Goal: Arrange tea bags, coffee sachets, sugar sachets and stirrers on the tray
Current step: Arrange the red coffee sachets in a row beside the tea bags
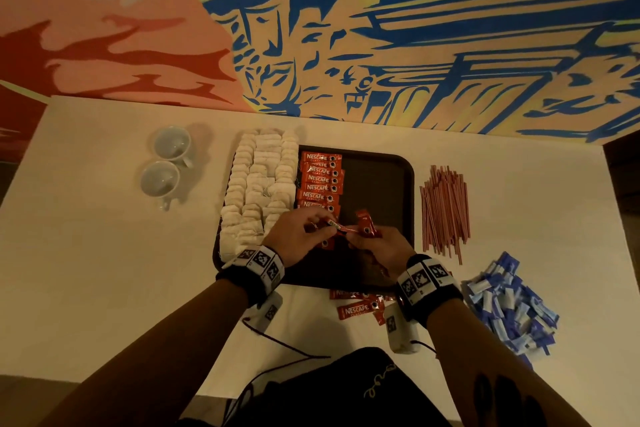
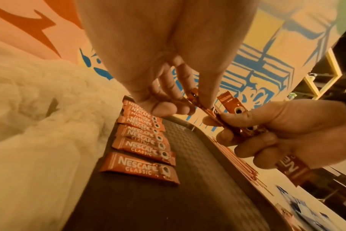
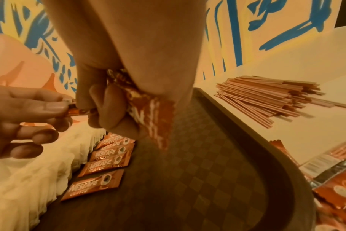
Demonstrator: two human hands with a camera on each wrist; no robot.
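At frame centre, over the dark tray (image 1: 398, 184), the left hand (image 1: 298, 236) pinched one coffee sachet (image 1: 341, 227); the right hand (image 1: 381, 246) gripped a bunch of sachets (image 1: 366, 224). Tea bags (image 1: 259, 184) filled the tray's left; a row of sachets (image 1: 320, 180) lay beside them.

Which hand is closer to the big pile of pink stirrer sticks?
Right. The right hand is over the dark tray's near right part, on the side of the pink stirrer sticks. The left hand is further off, nearer the white tea bags.
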